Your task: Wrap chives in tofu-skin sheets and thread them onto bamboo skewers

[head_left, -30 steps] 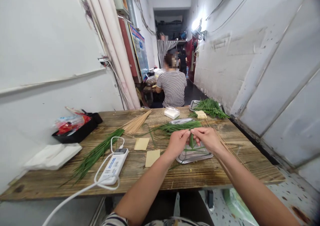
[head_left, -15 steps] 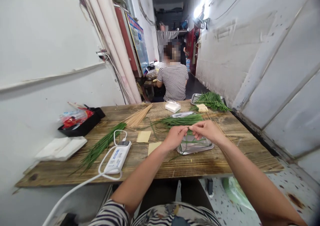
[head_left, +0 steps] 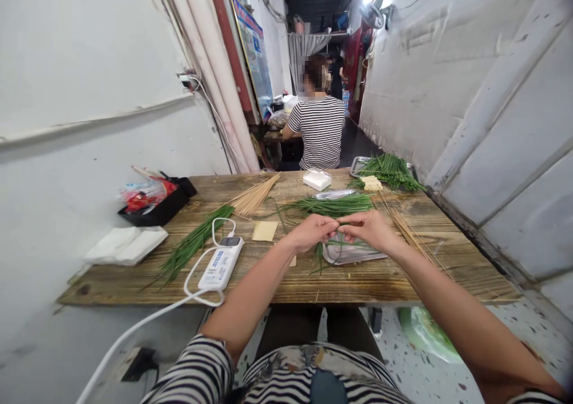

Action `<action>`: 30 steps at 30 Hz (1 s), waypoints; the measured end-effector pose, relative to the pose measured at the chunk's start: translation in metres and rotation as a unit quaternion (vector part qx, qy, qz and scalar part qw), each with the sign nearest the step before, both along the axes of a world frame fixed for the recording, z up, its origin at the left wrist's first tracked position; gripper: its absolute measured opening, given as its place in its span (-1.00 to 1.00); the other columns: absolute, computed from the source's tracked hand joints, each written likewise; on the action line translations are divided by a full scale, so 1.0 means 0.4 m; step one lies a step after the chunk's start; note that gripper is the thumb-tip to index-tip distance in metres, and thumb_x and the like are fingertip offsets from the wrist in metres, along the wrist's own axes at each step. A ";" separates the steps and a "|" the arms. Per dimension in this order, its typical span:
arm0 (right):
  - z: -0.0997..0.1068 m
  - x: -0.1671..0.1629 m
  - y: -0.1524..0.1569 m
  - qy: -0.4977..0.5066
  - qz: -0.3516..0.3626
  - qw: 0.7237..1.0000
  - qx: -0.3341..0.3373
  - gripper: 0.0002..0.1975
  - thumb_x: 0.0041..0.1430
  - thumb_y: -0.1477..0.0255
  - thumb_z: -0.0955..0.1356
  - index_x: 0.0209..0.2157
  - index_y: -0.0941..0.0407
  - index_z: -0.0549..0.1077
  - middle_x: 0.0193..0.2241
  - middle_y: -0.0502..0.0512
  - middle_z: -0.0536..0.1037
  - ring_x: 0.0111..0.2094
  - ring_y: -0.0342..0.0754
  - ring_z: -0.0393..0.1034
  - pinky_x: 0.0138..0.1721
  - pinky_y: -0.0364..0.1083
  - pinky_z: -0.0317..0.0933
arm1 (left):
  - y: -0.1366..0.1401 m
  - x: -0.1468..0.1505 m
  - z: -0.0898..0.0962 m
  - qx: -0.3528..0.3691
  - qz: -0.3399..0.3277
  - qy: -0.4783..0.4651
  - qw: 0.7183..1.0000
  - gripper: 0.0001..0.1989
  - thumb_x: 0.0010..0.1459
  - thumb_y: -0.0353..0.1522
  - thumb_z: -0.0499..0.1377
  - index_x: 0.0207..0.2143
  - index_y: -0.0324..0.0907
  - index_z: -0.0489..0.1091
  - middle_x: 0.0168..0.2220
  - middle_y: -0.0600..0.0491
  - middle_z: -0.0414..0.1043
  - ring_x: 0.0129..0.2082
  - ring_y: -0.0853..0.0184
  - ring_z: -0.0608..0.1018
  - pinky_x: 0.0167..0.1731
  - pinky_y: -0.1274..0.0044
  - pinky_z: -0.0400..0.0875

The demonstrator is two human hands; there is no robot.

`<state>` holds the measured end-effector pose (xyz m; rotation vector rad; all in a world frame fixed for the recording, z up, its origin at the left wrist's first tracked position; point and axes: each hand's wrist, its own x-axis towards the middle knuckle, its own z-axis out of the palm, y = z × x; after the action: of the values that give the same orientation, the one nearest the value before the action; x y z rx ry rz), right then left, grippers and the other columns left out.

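Above a small metal tray, my left hand and my right hand meet fingertip to fingertip. Both are pinched closed on thin green chives, partly hidden by my fingers, with strands hanging toward the tray. Just beyond my hands lies a bundle of long chives. A flat pale-yellow square sheet rests left of my left hand, and another is mostly covered by my left forearm. Loose thin bamboo skewers lie to the right of my right hand.
Left on the wooden table are more chives, fanned skewers, a corded white power bank, tissues and a black box. Farther back stand a white box and chives heaped on a tray. A person in stripes sits beyond.
The view has tilted down and shifted slightly, so the table sits higher and to the right. My hands stay together, still pinching the chives, with small finger shifts.
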<state>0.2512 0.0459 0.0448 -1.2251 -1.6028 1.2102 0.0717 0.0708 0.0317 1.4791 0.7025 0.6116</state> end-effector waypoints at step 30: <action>-0.039 0.006 0.021 -0.076 -0.101 0.977 0.173 -0.74 0.01 0.23 0.39 -0.42 0.14 0.58 -0.51 0.09 0.59 -0.60 -0.07 0.46 -0.57 -0.12 0.36 | -0.008 -0.052 -0.050 -0.166 0.113 -0.027 0.979 -0.70 0.15 -0.25 0.20 -0.45 -0.36 0.41 -0.58 0.01 0.45 -0.62 0.48 0.45 -0.55 0.64 0.33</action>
<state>0.2537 0.0544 0.0292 -1.2376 -1.6674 0.6885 0.0509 0.0675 0.0117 1.0787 0.8906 0.6688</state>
